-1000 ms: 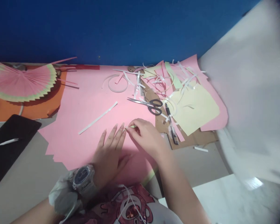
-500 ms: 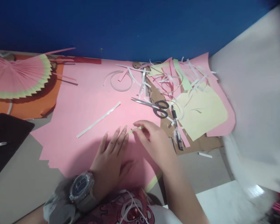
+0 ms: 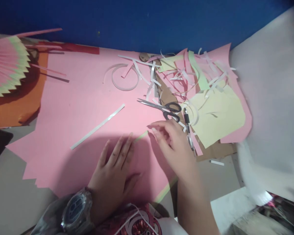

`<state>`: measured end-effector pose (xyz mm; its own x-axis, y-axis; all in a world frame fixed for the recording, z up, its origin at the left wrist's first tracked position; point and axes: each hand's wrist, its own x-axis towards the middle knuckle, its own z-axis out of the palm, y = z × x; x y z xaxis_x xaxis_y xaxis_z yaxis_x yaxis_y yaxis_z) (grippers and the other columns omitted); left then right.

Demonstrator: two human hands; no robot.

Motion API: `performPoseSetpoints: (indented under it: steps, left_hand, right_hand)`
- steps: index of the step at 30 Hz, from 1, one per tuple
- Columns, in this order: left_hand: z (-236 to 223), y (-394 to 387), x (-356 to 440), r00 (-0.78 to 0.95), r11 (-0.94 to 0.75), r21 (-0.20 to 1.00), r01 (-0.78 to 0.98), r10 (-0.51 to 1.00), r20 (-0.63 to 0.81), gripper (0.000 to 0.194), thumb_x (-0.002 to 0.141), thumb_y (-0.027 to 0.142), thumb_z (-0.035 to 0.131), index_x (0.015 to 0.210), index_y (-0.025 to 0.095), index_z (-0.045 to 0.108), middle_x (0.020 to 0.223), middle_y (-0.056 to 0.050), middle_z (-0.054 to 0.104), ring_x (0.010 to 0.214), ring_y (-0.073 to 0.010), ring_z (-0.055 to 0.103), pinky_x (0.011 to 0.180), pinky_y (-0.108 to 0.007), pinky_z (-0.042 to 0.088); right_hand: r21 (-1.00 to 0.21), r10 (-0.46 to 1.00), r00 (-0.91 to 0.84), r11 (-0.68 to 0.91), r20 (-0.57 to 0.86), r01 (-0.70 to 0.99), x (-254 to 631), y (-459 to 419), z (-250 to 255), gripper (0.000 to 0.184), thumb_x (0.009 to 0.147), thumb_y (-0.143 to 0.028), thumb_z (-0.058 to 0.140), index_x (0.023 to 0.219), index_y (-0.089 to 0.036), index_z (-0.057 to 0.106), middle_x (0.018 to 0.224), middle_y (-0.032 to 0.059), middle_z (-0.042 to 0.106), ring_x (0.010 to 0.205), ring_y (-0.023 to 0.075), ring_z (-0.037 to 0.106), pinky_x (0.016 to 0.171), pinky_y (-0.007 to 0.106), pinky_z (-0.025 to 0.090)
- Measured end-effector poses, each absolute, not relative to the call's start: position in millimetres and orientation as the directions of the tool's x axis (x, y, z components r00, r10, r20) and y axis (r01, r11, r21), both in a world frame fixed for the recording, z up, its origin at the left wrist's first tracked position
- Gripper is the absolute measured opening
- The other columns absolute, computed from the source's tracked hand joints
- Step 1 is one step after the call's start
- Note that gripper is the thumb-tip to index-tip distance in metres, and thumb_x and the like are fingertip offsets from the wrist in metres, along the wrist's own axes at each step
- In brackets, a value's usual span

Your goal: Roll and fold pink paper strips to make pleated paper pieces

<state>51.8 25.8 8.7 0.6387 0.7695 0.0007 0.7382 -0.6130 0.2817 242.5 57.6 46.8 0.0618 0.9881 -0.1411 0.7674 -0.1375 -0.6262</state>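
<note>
My left hand (image 3: 114, 169) lies flat on a large pink paper sheet (image 3: 83, 107), fingers stretched out. A narrow yellow-green strip (image 3: 141, 136) runs from beside its fingertips toward my right hand (image 3: 170, 140). The right thumb and forefinger are pinched close together at that strip's far end; whatever is between them is too small to make out. Ahead of my left hand, a white strip (image 3: 98, 126) lies slanted on the pink paper. Black-handled scissors (image 3: 161, 107) rest just beyond my right hand, blades pointing left. A pen (image 3: 187, 122) lies to their right.
At the left, a pleated pink-and-green paper fan (image 3: 9, 68) sits over orange paper (image 3: 17, 112). Curled paper scraps (image 3: 181, 78) and a pale yellow sheet (image 3: 218, 114) cover brown cardboard (image 3: 210, 151) at the right. A blue wall (image 3: 137, 26) stands behind.
My right hand has shifted a little to the right, and more of the yellow-green strip shows between the hands. The left hand stays flat. The view has turned slightly.
</note>
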Motion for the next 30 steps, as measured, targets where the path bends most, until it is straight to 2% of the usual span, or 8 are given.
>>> performPoseSetpoints:
  steps: [5,11,16,22,26,30]
  left_hand:
    - [8.5,24.0,52.0,0.631,-0.602,0.301,0.739,0.776,0.003,0.066,0.087,0.048,0.039,0.138,0.006,0.035,0.147,-0.011,0.028,0.136,-0.0272,0.026,0.114,-0.045,0.005]
    - [8.1,23.8,52.6,0.623,-0.581,0.326,0.746,0.782,-0.031,0.069,0.086,0.050,0.040,0.140,0.008,0.030,0.148,-0.010,0.024,0.137,-0.0262,0.021,0.114,-0.045,0.004]
    - [8.0,25.2,52.7,0.616,-0.576,0.330,0.748,0.787,-0.023,0.069,0.086,0.049,0.040,0.141,0.008,0.029,0.148,-0.008,0.024,0.137,-0.0248,0.022,0.115,-0.043,0.002]
    - [8.4,24.6,50.8,0.629,-0.592,0.316,0.742,0.777,-0.022,0.068,0.087,0.048,0.038,0.141,0.008,0.029,0.149,-0.008,0.024,0.138,-0.0259,0.020,0.114,-0.044,0.002]
    - [7.9,25.5,51.4,0.636,-0.602,0.302,0.739,0.771,-0.020,0.067,0.087,0.048,0.037,0.140,0.007,0.029,0.148,-0.010,0.025,0.137,-0.0272,0.022,0.114,-0.045,0.002]
    - [7.6,25.9,53.0,0.638,-0.606,0.303,0.736,0.770,-0.012,0.068,0.087,0.048,0.038,0.140,0.006,0.030,0.148,-0.011,0.026,0.137,-0.0272,0.022,0.114,-0.045,0.003]
  right_hand:
    - [-0.530,0.987,-0.120,0.045,-0.108,0.847,234.4,59.4,43.1,0.017,0.084,-0.030,0.058,0.100,-0.025,0.058,0.102,0.0057,0.045,0.103,0.0207,0.045,0.094,0.037,0.036]
    - [-0.464,0.981,-0.176,0.116,-0.087,0.878,231.7,64.1,35.7,0.013,0.082,-0.031,0.060,0.090,-0.024,0.053,0.100,0.0055,0.045,0.106,0.0211,0.043,0.096,0.038,0.031]
    - [-0.462,0.988,-0.136,0.086,-0.077,0.883,234.3,67.1,36.5,0.017,0.081,-0.032,0.062,0.081,-0.022,0.048,0.098,0.0047,0.047,0.101,0.0208,0.046,0.093,0.038,0.031]
    - [-0.540,0.994,-0.073,0.021,-0.075,0.841,235.4,67.7,40.3,0.007,0.084,-0.021,0.057,0.080,-0.022,0.050,0.092,0.0031,0.053,0.092,0.0196,0.050,0.086,0.036,0.035]
    - [-0.615,0.991,-0.009,-0.075,-0.133,0.785,232.7,66.4,40.0,0.010,0.085,-0.024,0.055,0.077,-0.021,0.050,0.082,0.0004,0.056,0.077,0.0157,0.052,0.072,0.030,0.039]
    - [-0.617,0.989,0.027,-0.111,-0.145,0.779,229.5,64.6,37.6,0.009,0.085,-0.020,0.055,0.077,-0.021,0.050,0.078,0.0000,0.057,0.071,0.0144,0.051,0.065,0.028,0.038]
